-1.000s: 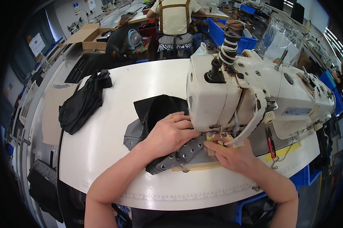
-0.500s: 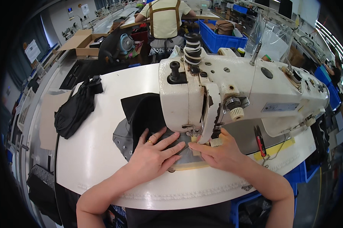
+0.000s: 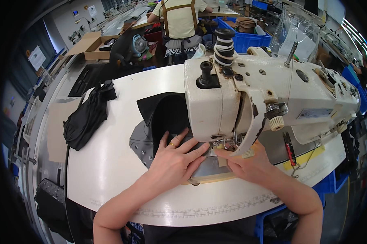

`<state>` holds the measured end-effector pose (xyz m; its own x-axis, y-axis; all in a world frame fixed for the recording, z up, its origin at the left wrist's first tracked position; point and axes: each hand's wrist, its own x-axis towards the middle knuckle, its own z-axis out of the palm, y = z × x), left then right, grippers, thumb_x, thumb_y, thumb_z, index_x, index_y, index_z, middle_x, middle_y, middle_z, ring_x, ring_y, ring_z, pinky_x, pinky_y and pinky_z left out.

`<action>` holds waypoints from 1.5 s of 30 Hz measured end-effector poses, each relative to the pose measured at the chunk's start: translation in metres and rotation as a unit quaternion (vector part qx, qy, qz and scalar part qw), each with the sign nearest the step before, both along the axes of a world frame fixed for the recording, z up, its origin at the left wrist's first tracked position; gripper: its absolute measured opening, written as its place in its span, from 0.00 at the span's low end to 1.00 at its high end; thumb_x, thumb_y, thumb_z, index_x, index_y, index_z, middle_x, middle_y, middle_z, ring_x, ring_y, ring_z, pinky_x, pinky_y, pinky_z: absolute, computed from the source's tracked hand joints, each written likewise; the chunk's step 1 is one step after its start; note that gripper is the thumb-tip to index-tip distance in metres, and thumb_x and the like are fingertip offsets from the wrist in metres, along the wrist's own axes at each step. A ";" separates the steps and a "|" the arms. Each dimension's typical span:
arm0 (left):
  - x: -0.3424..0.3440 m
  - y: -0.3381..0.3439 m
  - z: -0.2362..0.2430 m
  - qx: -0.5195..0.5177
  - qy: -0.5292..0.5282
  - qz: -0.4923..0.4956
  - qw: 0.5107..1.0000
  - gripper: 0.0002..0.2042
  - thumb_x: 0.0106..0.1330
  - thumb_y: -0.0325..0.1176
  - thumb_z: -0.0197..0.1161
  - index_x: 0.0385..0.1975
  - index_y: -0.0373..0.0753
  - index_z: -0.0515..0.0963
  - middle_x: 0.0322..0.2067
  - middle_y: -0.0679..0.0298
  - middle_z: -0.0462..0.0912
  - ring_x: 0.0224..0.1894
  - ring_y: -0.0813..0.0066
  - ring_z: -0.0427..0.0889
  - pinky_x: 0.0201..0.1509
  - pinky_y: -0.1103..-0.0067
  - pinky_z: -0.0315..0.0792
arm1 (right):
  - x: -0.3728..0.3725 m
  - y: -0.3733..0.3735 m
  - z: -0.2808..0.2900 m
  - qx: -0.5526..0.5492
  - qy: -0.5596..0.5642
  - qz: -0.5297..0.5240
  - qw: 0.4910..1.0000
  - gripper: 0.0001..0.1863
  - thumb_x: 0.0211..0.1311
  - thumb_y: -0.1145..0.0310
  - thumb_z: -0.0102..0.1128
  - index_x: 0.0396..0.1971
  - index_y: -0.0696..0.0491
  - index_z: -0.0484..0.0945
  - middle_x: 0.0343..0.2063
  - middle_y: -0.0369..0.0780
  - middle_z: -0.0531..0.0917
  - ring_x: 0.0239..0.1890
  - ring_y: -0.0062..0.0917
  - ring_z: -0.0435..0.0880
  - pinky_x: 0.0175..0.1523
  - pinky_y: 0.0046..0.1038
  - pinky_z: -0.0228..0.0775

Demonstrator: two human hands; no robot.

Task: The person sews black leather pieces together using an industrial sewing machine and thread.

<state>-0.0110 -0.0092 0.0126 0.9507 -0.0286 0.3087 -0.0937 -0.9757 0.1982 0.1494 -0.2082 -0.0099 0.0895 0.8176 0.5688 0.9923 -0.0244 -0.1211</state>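
My left hand (image 3: pixel 176 160) lies flat with its fingers spread on a grey and black fabric piece (image 3: pixel 142 142). That piece has metal eyelets along its left side and a raised, curved black part (image 3: pixel 170 112). Its right edge sits under the needle area of a white sewing machine (image 3: pixel 210 101). At the right of the presser foot (image 3: pixel 221 144) is my right hand (image 3: pixel 250 162), its index finger stretched toward the foot and close to the left fingertips. The machine's curved lever hides some of the right fingers; those in view are apart.
Red-handled thread snips (image 3: pixel 289 150) lie right of my right hand by a yellow strip (image 3: pixel 309 156). A black fabric bundle (image 3: pixel 87 118) rests on the white table (image 3: pixel 110 175) at left. Beyond, a person (image 3: pixel 179 20) sits near a blue crate (image 3: pixel 246 40).
The whole view has shifted, so the machine, fabric and hands appear farther right. Both hands stay beside the presser foot, with the left fingers still flat on the fabric.
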 end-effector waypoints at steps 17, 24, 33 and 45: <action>0.003 0.003 -0.001 0.000 -0.013 -0.002 1.000 0.16 0.69 0.41 0.61 0.54 0.44 0.81 0.57 0.57 0.79 0.63 0.47 0.74 0.65 0.46 0.63 | -0.002 -0.001 0.006 -0.033 0.026 -0.007 0.999 0.21 0.50 0.74 0.65 0.46 0.41 0.85 0.36 0.35 0.85 0.35 0.30 0.83 0.46 0.34 0.74; 0.003 0.002 -0.006 -0.011 -0.029 0.009 0.999 0.16 0.70 0.42 0.60 0.53 0.46 0.82 0.59 0.57 0.78 0.64 0.48 0.73 0.67 0.48 0.62 | -0.001 -0.005 0.002 -0.064 0.019 -0.018 0.998 0.23 0.50 0.76 0.64 0.48 0.41 0.86 0.37 0.32 0.85 0.35 0.27 0.86 0.43 0.32 0.77; -0.006 0.003 -0.013 0.001 -0.055 0.018 0.998 0.18 0.67 0.44 0.63 0.55 0.50 0.81 0.60 0.62 0.78 0.65 0.51 0.72 0.66 0.40 0.57 | -0.009 -0.003 0.011 -0.040 0.087 0.040 0.995 0.23 0.45 0.80 0.64 0.43 0.43 0.86 0.37 0.34 0.81 0.38 0.29 0.82 0.41 0.31 0.76; -0.042 0.032 0.000 -0.007 -0.027 -0.070 0.997 0.22 0.61 0.40 0.65 0.57 0.51 0.78 0.57 0.62 0.78 0.64 0.54 0.71 0.70 0.50 0.56 | -0.109 0.093 0.081 0.041 -0.028 0.152 0.987 0.27 0.50 0.71 0.66 0.55 0.50 0.79 0.54 0.42 0.78 0.58 0.36 0.75 0.62 0.39 0.67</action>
<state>-0.0529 0.0232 0.0131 0.9198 -0.1555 0.3603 -0.2400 -0.9493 0.2030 0.0409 -0.1153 0.0716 -0.1863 0.7526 0.6315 0.9576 0.2828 -0.0545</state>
